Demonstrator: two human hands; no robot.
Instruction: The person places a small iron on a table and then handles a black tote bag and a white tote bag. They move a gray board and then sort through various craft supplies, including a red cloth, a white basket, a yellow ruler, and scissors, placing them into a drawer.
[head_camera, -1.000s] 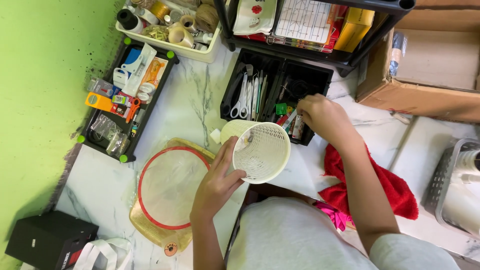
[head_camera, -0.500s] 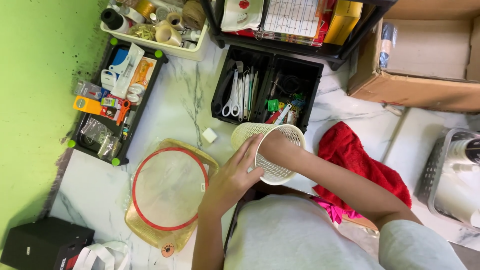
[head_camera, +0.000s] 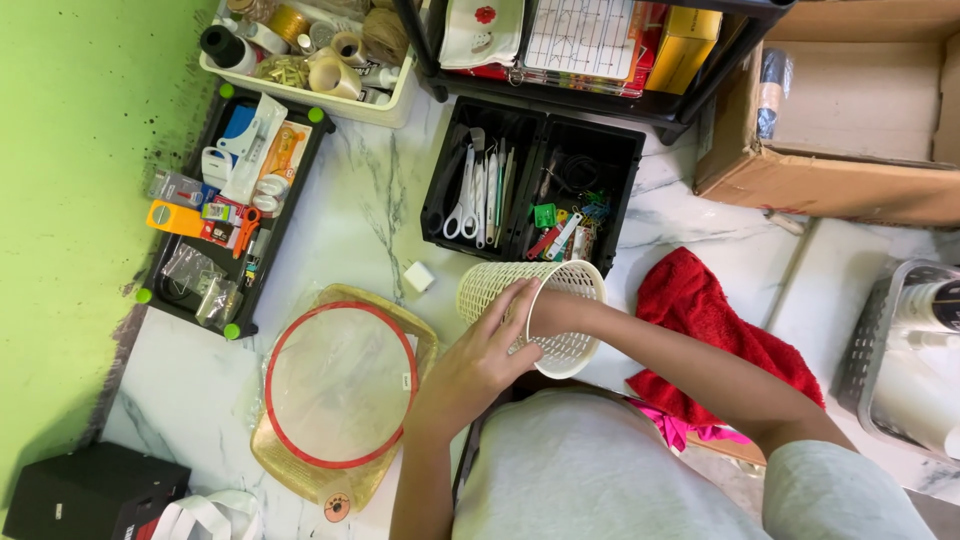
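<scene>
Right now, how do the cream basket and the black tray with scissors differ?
The cream basket is round with lattice walls; the black tray is rectangular with solid walls and two compartments. The basket lies tilted, gripped outside by the left hand, with the right hand reaching inside; the tray sits flat and no hand touches it. The tray holds scissors and clips; what the basket holds cannot be seen. Both are open-topped containers on the marble table.

I see a brown cardboard box (head_camera: 850, 130) at the upper right, open. A yellow carton (head_camera: 684, 47) stands on the black shelf at top centre. A black box (head_camera: 90, 492) sits at lower left. Small blister packs (head_camera: 245, 150), blue, orange and white, fill the left tray (head_camera: 298, 152).
</scene>
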